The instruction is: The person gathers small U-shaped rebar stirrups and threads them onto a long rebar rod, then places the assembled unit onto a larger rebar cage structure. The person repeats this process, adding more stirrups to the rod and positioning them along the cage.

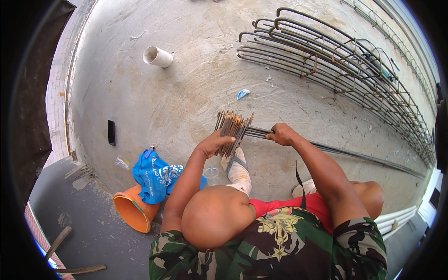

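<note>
Your shirt lies nearest, below the rings held out before you; your left grip is closed on the rings' left side, thumb across them, likely to steady the stack; your right grip is wrapped round the rods, right of the rings, seemingly to level them; whether rods thread the rings I cannot tell; the phone lies well left of the rings, perhaps to spare it knocks.

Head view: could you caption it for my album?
Left hand gripping bunched metal pieces, right hand holding long metal bars.
</note>
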Motion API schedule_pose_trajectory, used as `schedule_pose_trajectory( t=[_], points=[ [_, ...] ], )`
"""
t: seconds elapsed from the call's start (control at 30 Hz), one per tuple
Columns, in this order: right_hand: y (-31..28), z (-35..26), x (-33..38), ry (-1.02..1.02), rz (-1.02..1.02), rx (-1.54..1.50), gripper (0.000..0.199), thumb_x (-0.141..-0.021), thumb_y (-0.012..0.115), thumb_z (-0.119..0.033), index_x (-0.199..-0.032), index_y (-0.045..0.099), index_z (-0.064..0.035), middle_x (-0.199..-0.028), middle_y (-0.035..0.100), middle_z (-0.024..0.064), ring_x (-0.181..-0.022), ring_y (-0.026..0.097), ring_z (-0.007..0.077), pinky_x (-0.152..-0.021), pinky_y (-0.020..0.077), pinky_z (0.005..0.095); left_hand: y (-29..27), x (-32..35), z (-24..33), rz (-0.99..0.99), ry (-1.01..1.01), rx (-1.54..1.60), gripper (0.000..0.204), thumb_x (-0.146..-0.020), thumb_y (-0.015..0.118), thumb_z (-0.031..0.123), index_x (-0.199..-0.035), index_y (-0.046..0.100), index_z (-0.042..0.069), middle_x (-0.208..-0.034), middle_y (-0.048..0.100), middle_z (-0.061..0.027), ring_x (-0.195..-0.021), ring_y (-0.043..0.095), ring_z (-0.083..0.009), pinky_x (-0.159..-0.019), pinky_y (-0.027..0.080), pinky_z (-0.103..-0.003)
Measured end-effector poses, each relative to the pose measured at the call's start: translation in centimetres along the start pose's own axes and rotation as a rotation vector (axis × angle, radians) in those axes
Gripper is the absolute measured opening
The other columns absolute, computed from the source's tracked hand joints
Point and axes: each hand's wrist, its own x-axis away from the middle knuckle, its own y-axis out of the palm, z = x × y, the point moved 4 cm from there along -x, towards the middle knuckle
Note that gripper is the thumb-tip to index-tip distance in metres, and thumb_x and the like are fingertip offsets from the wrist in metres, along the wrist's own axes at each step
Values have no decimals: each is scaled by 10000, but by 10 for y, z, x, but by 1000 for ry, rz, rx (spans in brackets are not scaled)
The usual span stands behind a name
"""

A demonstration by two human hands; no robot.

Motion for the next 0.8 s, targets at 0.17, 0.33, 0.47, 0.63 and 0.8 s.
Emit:
schedule_pose_trajectory(
  t=[0.17,0.33,0.47,0.63,0.8],
  points=[
    [-2,-1,0,-6,24,-29,475,-833,696,-404,-920,698,63,-881,674,276,-853,661,394,-760,504,444,-2,-2,-6,33,38,-35,563,-836,683,214,-1327,490,19,-1157,620,-91,-1058,586,-181,-922,481,-339],
    [-2,6,-3,-8,37,-75,466,-828,702,-406,-867,702,58,-772,688,214,-749,669,334,-698,505,423,4,-1,0,110,129,-175,645,-847,671,222,-1404,417,17,-1285,557,-105,-1167,520,-183,-1006,409,-333],
    [-1,2,0,25,-20,-108,497,-802,713,-419,-907,699,66,-906,668,291,-894,658,405,-781,510,444,-1,2,-1,68,42,-166,755,-861,662,247,-1480,292,24,-1387,475,-135,-1259,452,-204,-1058,361,-340],
    [1,2,0,46,-34,-130,496,-801,714,-420,-888,698,68,-872,669,288,-857,661,404,-753,507,440,5,-1,3,92,28,-276,819,-885,653,294,-1514,198,30,-1445,413,-154,-1315,405,-222,-1088,333,-344],
    [2,5,0,48,-41,-179,491,-804,717,-411,-884,696,73,-855,672,280,-840,668,387,-743,505,440,0,-13,-11,130,94,-379,737,-922,597,235,-1508,204,21,-1455,410,-159,-1338,391,-234,-1110,312,-351]
  ],
)
